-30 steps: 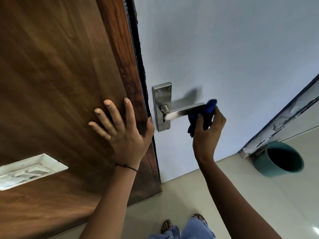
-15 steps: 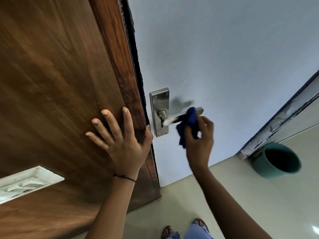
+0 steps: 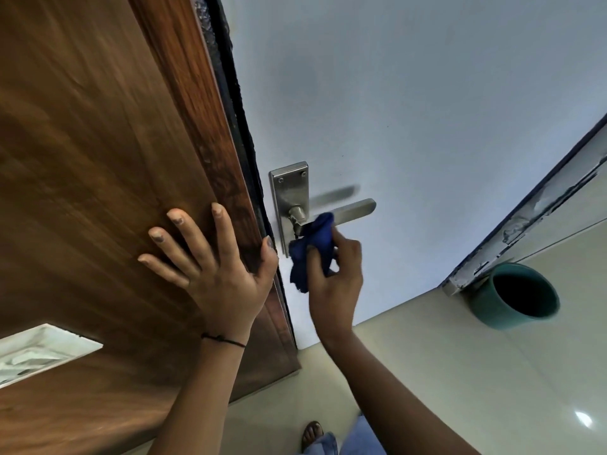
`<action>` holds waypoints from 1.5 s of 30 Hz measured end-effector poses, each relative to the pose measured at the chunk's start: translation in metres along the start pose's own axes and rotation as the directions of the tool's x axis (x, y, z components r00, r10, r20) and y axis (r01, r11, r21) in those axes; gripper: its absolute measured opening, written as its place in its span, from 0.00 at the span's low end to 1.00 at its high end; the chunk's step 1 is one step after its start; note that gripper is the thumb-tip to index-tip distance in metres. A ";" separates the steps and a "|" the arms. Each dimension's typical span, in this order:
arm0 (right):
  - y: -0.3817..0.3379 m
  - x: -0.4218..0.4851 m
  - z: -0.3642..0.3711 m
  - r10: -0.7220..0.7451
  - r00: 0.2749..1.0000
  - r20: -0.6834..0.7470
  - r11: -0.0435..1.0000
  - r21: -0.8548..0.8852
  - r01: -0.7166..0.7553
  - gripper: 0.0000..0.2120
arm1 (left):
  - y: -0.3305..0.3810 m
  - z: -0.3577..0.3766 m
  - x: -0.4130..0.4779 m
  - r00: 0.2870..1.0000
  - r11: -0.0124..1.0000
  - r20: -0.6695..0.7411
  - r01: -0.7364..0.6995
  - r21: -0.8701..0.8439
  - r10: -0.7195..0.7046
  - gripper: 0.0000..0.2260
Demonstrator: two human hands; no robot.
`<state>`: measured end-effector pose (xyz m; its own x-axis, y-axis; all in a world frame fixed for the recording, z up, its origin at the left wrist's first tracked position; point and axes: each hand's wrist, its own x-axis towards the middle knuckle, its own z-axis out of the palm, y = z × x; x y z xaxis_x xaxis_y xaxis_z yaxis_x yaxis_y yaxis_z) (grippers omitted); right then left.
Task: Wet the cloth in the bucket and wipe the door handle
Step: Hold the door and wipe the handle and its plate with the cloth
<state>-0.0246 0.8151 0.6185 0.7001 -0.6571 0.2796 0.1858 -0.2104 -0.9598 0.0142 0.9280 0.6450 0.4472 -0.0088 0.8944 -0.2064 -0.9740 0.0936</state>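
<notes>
While the right hand [image 3: 333, 284] grips the blue cloth [image 3: 313, 246], the cloth wraps the inner end of the door handle [image 3: 349, 210] at centre frame.
The lever's long axis runs up-right from the grip, its bare tip that way; the left hand [image 3: 218, 267] lies flat and open on the wooden door [image 3: 98, 159]. At right frame, the teal bucket [image 3: 512, 300] sits on the floor, contents dark and unreadable.

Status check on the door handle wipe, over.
Left hand flat on brown wooden door. Right hand rubbing blue cloth on steel lever handle near its pivot. Nothing in the way.
</notes>
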 end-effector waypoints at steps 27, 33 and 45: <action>-0.076 0.065 0.006 -0.194 0.737 0.647 0.256 -0.692 0.675 0.14 | -0.005 0.004 -0.002 1.000 1.000 -0.007 -0.002 0.025 0.003 0.41; -0.067 0.124 -0.038 0.136 0.786 0.603 0.679 -0.635 0.369 0.10 | -0.002 0.005 -0.002 1.000 0.999 -0.013 -0.013 0.032 0.014 0.39; -0.008 0.123 -0.062 0.469 0.815 0.341 0.791 0.250 -0.559 0.06 | -0.004 0.006 -0.003 1.000 0.998 -0.014 -0.023 0.054 0.024 0.40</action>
<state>0.0170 0.6913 0.6617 0.8925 -0.3876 -0.2306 -0.0722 0.3819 -0.9214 0.0188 0.9310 0.6388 0.4301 -0.0293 0.9023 -0.1691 -0.9844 0.0487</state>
